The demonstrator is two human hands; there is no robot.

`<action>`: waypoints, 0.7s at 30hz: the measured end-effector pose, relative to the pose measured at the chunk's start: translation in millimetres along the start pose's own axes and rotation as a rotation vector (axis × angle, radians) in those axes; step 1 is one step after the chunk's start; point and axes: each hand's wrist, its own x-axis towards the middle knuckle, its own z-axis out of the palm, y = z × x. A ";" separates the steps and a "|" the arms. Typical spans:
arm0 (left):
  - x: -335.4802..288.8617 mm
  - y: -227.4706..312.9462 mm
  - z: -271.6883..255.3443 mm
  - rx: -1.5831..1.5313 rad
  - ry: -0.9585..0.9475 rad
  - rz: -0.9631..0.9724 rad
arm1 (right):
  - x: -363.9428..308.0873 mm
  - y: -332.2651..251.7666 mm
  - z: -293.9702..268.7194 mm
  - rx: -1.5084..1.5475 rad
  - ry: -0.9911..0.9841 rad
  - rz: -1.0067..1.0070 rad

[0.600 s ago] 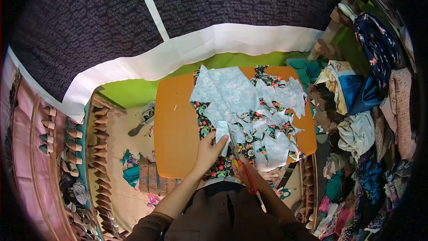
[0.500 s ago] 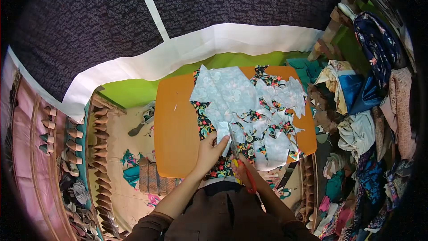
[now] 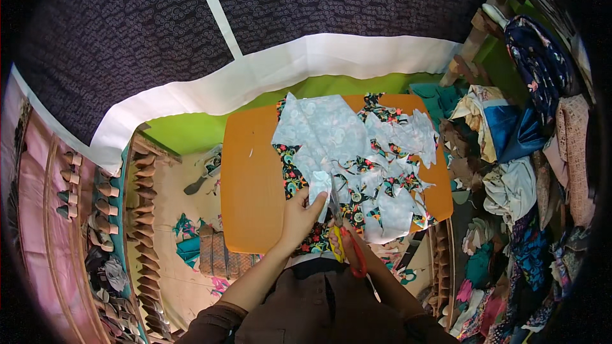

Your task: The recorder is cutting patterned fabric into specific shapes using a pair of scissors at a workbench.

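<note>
My left hand pinches a small pale piece of fabric between thumb and fingers, close to the table's near edge. In my right hand are scissors with red and yellow handles. Their blades point away from me, beside the right edge of the pale piece; whether they touch it I cannot tell. Beneath both hands lies black floral fabric. A large pale-backed sheet is spread beyond my hands, and several jagged pale-backed scraps lie to the right.
The orange table shows bare at its left. Shoe lasts line racks at the left. Heaped fabrics fill the right side. Dark patterned cloth with a white border hangs beyond the table. A brown patterned bundle sits on the floor.
The scissors' handles have spread wider apart and the blades have shifted slightly right. The pale piece in my left hand has tilted a little. The rest of the fabric lies as before.
</note>
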 end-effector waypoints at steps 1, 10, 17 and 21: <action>-0.4 -1.6 0.5 0.012 0.008 0.013 | 0.4 0.1 0.7 0.019 0.000 -0.004; -2.6 4.8 -1.3 0.015 0.004 0.009 | -5.0 -13.9 6.5 -0.123 0.089 -0.019; 0.3 0.9 -7.1 0.107 -0.018 0.043 | -11.6 -34.6 13.6 -0.389 0.060 -0.102; -2.5 7.1 -3.0 0.064 -0.022 0.058 | -9.5 -29.9 10.5 -0.391 0.043 -0.182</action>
